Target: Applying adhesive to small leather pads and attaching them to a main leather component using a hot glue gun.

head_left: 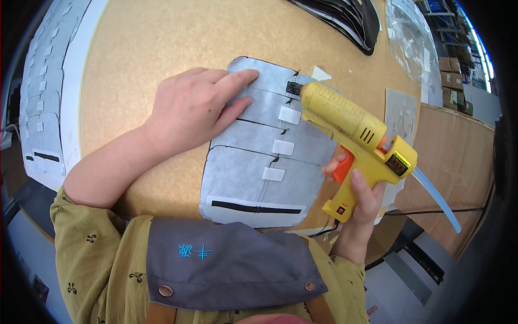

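A grey fabric panel with rounded corners lies on the table in front of me. Dark seams cross it, and a black strip runs along its near edge. Down its middle sit several small white tabs. My left hand rests on the panel's far left edge, fingers stretched out and nothing in them. In my right hand is a yellow hot glue gun, gripped by its handle near the orange trigger. Its black nozzle hovers over or touches the far seam; I cannot tell which. A translucent glue stick sticks out behind.
A scrap of white material lies beyond the nozzle. More grey panels overlap at the left. Dark stacked pieces lie at the far side, near clear plastic wrap. The gun's black cord hangs by the table's near edge.
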